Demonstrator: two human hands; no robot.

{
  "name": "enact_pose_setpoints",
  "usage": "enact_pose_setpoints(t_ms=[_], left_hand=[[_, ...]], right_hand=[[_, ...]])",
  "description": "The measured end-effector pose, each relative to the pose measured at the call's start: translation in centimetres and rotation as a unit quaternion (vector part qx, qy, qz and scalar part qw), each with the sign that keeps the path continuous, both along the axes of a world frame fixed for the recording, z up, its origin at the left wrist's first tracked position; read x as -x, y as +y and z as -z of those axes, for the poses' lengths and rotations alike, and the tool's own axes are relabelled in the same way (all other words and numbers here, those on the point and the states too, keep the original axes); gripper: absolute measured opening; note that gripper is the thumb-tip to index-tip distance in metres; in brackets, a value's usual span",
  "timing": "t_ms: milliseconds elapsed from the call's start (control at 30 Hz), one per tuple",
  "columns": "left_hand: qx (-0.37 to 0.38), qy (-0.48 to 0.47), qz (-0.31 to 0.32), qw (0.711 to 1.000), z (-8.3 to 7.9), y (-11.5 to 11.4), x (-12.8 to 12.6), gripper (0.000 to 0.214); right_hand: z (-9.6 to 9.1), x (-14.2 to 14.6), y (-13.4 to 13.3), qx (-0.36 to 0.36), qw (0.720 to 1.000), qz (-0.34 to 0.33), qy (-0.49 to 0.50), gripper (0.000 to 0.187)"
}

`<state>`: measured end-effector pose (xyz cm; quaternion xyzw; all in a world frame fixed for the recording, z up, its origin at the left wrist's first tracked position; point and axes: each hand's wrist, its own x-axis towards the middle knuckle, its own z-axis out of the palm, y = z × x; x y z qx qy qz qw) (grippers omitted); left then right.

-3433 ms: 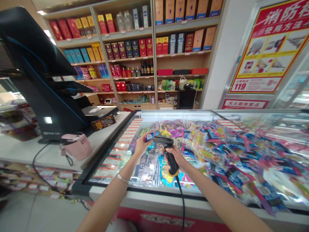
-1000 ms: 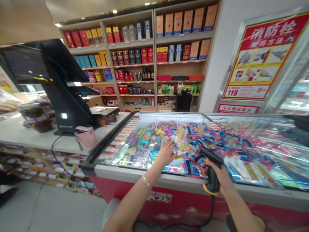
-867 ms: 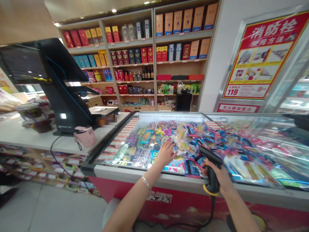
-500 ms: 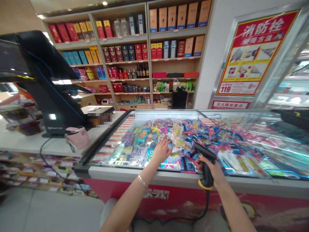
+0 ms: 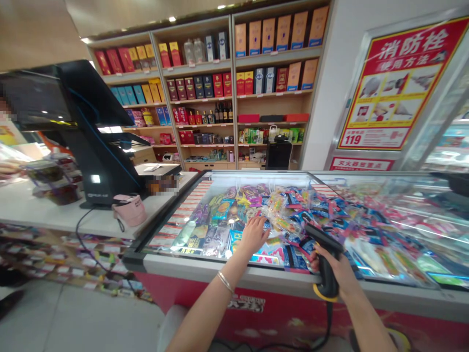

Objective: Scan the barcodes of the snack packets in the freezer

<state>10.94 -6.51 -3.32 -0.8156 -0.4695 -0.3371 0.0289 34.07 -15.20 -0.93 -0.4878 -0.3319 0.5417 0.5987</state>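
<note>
My left hand point(image 5: 253, 234) reaches into the open chest freezer point(image 5: 220, 274) and lies among the colourful wrapped ice-cream packets point(image 5: 278, 215), fingers bent down on them; whether it grips one is hidden. A silver bracelet point(image 5: 224, 282) sits on that wrist. My right hand point(image 5: 335, 269) is wrapped round the handle of a black barcode scanner point(image 5: 322, 254) with a yellow ring at its base. The scanner's head points left over the packets near the freezer's front edge. Its black cable hangs down in front of the red freezer wall.
A black checkout terminal point(image 5: 91, 146) and a pink cap point(image 5: 128, 209) stand on the white counter point(image 5: 44, 215) to the left. Shelves of boxed bottles point(image 5: 227, 83) fill the back wall. A red fire-hydrant poster point(image 5: 399, 83) hangs at the right. A glass lid point(image 5: 421, 215) covers the freezer's right part.
Earlier my left hand held a packet up at the scanner. Now it is down among the packets, and the scanner has dropped to the front right. Over the last second both hands barely move.
</note>
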Motion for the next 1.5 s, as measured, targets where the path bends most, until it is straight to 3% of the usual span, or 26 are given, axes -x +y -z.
enact_pose_setpoints(t_ms=[500,800,1067,1267,1500], left_hand=[[0.011,0.005,-0.006,1.0,0.0,0.1,0.0,0.036],[0.022,0.012,-0.006,1.0,0.0,0.3,0.1,0.037],[0.031,0.016,-0.008,0.999,0.1,0.4,0.2,0.037],[0.053,-0.002,-0.031,0.998,-1.6,1.5,0.2,0.035],[0.077,-0.096,-0.029,0.992,-4.0,4.8,-1.0,0.031]], right_hand=[[-0.1,0.2,0.1,0.0,1.0,0.018,-0.002,0.042],[0.5,-0.3,0.2,-0.018,0.999,-0.017,-0.04,0.038],[0.8,0.0,0.5,-0.03,0.999,-0.007,-0.019,0.037],[-0.9,0.4,0.1,-0.037,0.999,-0.006,-0.029,0.035],[-2.0,0.0,-0.7,-0.036,0.999,0.011,-0.027,0.034]])
